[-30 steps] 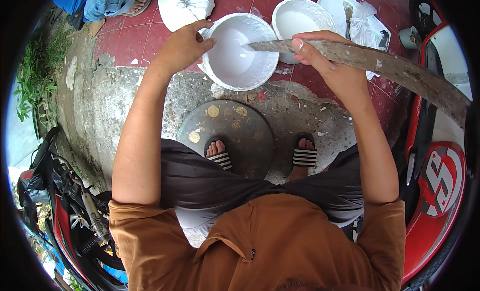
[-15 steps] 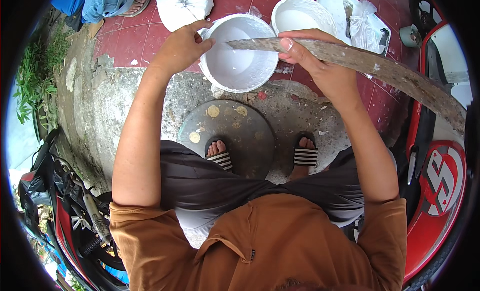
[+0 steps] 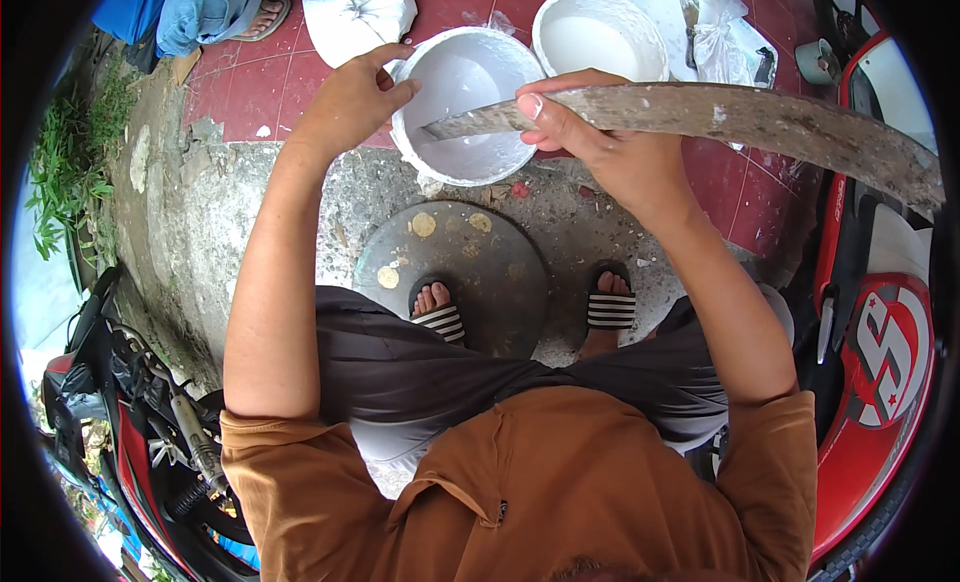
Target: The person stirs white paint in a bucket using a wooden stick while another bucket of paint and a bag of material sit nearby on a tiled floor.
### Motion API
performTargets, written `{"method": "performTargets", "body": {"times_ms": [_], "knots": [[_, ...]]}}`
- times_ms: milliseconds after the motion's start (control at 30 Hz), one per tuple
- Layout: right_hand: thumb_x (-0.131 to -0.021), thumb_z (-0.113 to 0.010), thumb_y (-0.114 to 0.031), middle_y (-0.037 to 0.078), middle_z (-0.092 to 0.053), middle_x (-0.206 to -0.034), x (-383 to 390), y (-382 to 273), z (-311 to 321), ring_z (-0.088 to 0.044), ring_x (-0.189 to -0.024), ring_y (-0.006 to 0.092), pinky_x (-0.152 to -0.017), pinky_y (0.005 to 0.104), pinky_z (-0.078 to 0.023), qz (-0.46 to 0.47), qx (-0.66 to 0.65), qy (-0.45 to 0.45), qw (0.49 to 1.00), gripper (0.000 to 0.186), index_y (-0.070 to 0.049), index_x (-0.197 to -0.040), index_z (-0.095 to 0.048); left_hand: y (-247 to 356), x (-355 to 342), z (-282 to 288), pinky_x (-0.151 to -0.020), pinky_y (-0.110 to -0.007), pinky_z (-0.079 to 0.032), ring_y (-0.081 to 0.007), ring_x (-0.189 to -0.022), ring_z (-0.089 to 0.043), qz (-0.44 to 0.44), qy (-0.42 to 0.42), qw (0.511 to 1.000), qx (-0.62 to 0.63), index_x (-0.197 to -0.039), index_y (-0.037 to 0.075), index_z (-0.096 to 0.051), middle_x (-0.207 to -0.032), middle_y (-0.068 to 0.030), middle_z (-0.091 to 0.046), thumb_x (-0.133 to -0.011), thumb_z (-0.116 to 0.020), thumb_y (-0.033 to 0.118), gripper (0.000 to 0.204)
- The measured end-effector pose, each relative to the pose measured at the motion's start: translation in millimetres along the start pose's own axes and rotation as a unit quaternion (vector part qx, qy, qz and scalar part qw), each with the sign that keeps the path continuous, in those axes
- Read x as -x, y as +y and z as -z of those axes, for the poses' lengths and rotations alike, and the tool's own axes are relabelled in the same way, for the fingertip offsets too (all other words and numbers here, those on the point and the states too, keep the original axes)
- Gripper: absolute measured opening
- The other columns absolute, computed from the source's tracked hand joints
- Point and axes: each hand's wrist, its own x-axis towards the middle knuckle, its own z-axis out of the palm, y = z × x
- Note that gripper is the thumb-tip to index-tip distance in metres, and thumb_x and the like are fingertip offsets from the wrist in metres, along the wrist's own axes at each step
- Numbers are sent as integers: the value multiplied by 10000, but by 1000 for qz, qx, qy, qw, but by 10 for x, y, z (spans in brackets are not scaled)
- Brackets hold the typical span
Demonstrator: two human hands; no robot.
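Note:
My left hand (image 3: 352,104) grips the left rim of a round white bucket (image 3: 450,172), its thumb at the edge. Inside that bucket lies a whitish liquid (image 3: 470,90). A long, weathered wooden stick (image 3: 740,112) is held in my right hand (image 3: 615,152), thumb on top and fingers curled round it. The stick's narrow tip dips into the bucket at the near left side, while its thick end stretches off to the right. Touching or almost touching this bucket on the right is a second white bucket (image 3: 650,42) with white liquid in it.
Behind the buckets rests a tied white bag (image 3: 360,20) on red tiles (image 3: 245,100). A stained white board with a plastic bag (image 3: 722,37) lies at far right. Motorbikes flank me, a red one (image 3: 880,382) on the right. Another person's sandalled foot (image 3: 264,20) is at far left.
The stick's tip has moved left and nearer within the bucket, and its thick end has swung away from me. My right hand has shifted slightly left; my left hand stays on the rim.

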Motion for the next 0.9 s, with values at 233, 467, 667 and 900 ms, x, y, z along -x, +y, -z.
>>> {"method": "performTargets", "body": {"times_ms": [233,467,667,900], "knots": [[-936,-772,-164,100,-761,-1034,-126,127,125,-746,-902,155,-790,251,-596,134,77,83,984,222,-3,-1089,-758,-41,-7,-5,-742,-357,-545,-207,-776,-676,13,-6,999,37,-1404,98,-606,-871,-111,-703,-944,-718,307,518],[-907,-792,-124,96,-761,-1085,-47,168,59,-725,-984,155,-853,269,-581,127,51,56,989,215,-36,-1102,-764,-52,-26,17,-775,-366,-537,-227,-804,-669,45,-20,996,69,-1420,117,-604,-859,-107,-669,-941,-713,314,530],[-879,-795,-52,98,-761,-1106,47,277,16,-723,-995,174,-870,283,-573,184,-11,-44,982,244,-48,-1120,-757,-205,-53,22,-769,-352,-532,-212,-796,-653,38,-8,997,66,-1412,108,-611,-875,-102,-658,-942,-713,323,528],[-889,-786,-69,105,-762,-1099,-28,262,180,-728,-977,173,-859,287,-578,161,61,10,985,243,-45,-1129,-754,-159,-61,48,-793,-363,-541,-227,-846,-680,53,-9,996,66,-1412,115,-611,-906,-118,-677,-938,-704,354,538]]}}
